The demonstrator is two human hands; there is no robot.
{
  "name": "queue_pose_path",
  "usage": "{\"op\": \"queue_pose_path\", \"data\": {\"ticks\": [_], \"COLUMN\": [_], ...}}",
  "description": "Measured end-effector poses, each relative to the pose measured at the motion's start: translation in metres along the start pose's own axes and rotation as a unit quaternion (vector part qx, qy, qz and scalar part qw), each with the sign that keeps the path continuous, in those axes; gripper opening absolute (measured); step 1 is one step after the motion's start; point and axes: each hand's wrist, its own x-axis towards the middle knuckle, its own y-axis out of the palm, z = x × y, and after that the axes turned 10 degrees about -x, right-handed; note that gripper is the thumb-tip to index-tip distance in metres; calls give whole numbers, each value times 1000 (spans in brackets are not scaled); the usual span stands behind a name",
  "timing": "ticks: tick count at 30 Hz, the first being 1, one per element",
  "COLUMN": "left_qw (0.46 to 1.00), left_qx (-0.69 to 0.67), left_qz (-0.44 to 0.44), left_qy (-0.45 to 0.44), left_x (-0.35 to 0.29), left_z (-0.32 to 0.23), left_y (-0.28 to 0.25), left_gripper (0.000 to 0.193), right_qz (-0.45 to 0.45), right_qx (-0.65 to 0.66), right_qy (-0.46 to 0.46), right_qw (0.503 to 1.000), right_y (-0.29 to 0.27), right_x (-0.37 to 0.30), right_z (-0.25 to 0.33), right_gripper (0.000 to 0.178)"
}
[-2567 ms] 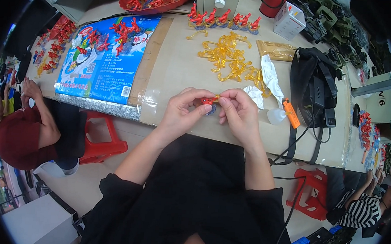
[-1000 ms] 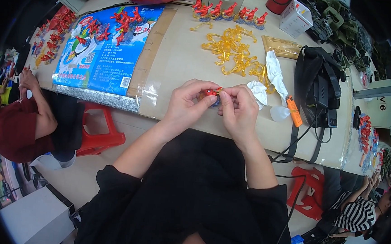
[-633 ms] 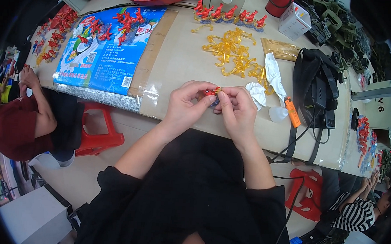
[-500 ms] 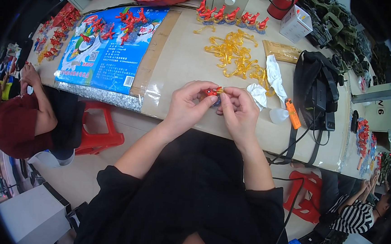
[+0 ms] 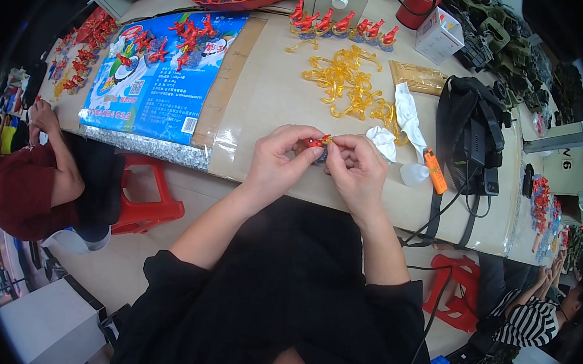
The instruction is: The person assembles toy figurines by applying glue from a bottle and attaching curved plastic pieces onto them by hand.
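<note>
Above the table's near edge, my left hand [image 5: 281,159] pinches a small red plastic figurine [image 5: 315,143] between thumb and fingers. A bit of its blue base shows below, partly hidden by the fingers. My right hand [image 5: 358,172] is closed against the figurine's right side, its thumb and forefinger at a small yellow part [image 5: 328,138]. Most of that part is covered by the fingertips. Beyond the hands lies a loose heap of curly translucent yellow plastic pieces [image 5: 342,79]. Behind the heap stands a row of red figurines [image 5: 341,24] on blue bases, with yellow pieces around them.
Right of my hands are crumpled white tissue [image 5: 409,122], a small whitish cup [image 5: 414,174], an orange lighter [image 5: 435,172] and a black bag [image 5: 472,137]. On the left, more red figurines [image 5: 192,36] lie on a blue printed sheet [image 5: 152,91]. Co-workers sit at both sides.
Both hands have dipped slightly with the figurine, which has turned a little between the fingers. My right fingertips sit closer around the yellow part.
</note>
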Motion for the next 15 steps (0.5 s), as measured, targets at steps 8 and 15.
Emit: {"op": "queue_pose_path", "data": {"ticks": [8,15], "left_qw": [999,998], "left_qx": [42,48], "left_qz": [26,33], "left_qy": [16,23], "left_x": [1,1], "left_z": [0,0], "left_y": [-3,-4], "left_gripper": [20,20], "right_qz": [10,10], "right_qx": [25,31], "right_qy": [14,9], "right_qw": [1000,999], "right_y": [0,1], "right_x": [-2,-3], "right_z": [-1,-3], "right_gripper": [6,6]}}
